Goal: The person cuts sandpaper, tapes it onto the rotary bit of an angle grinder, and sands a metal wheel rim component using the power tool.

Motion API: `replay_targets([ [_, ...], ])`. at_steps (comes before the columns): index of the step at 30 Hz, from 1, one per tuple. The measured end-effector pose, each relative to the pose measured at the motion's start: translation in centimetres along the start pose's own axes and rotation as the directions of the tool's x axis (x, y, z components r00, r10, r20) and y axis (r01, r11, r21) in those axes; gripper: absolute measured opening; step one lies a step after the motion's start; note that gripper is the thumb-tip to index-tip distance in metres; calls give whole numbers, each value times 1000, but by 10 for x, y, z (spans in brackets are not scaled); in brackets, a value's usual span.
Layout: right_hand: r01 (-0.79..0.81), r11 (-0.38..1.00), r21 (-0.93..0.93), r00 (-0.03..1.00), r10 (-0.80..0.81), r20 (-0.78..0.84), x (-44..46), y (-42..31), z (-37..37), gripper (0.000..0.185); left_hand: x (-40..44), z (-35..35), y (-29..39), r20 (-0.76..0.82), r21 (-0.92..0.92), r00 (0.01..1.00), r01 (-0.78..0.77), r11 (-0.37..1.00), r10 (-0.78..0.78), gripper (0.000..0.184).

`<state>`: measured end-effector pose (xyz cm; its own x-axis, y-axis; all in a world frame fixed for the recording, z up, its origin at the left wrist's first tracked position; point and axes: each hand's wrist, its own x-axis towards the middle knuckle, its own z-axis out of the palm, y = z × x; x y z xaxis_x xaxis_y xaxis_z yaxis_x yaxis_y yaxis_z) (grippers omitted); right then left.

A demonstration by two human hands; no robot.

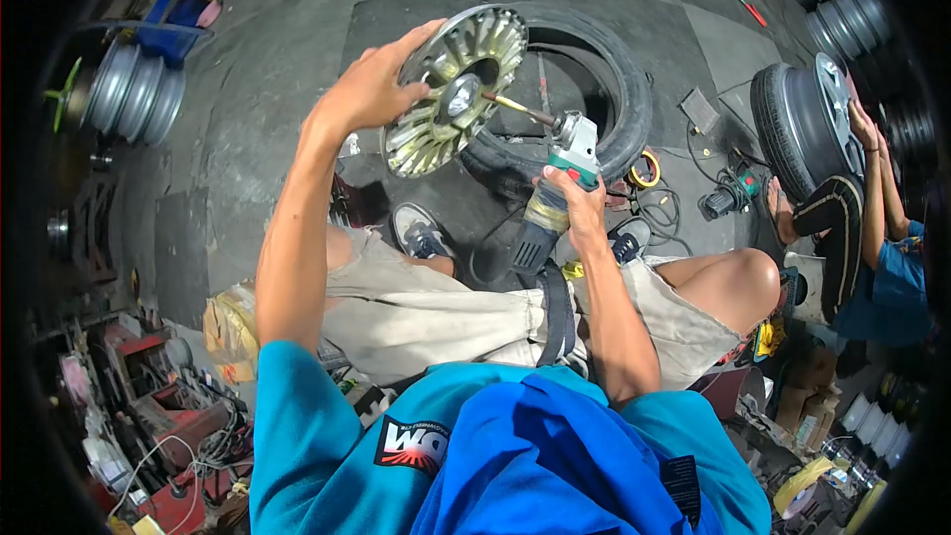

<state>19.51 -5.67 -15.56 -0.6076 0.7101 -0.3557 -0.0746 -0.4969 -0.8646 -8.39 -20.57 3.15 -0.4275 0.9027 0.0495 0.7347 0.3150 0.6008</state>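
My left hand (371, 84) grips the outer edge of a shiny, many-spoked wheel disc (505, 50), which is held up tilted above the floor. Closed around the teal-and-black body of an angle grinder (543, 223) is my right hand (582, 206). A long thin shaft (523, 109) runs from the grinder's head toward the disc, its tip near the inner ends of the spokes by the hub. I cannot tell whether the tip touches the metal. Behind the disc and grinder, a black tire (629, 79) lies flat on a dark mat.
A roll of yellow tape (645, 169) and a second power tool (728, 193) with cords lie to the right. Farther right, another person's hands (864, 124) hold an upright tired wheel (797, 129). Rims (134, 94) stand at left, above red machinery (168, 426).
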Motion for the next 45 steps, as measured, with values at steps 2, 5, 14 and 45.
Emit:
replay_targets([
  [2, 44, 997, -62, 999, -44, -1, 4, 5, -2, 55, 13, -8, 7, 8, 63, 999, 32, 998, -33, 72],
  [5, 71, 996, -52, 998, -70, 6, -3, 0, 9, 55, 31, -6, 12, -40, 150, 992, 124, 981, -120, 56],
  [14, 219, 964, -152, 974, -226, -30, 34, 5, 26, 49, 47, 33, -7, -284, 57, 955, 106, 993, -86, 47],
  [45, 335, 896, -290, 939, -343, 27, 21, 6, 23, 57, 47, 41, 0, -324, 85, 945, -17, 996, 44, 44],
])
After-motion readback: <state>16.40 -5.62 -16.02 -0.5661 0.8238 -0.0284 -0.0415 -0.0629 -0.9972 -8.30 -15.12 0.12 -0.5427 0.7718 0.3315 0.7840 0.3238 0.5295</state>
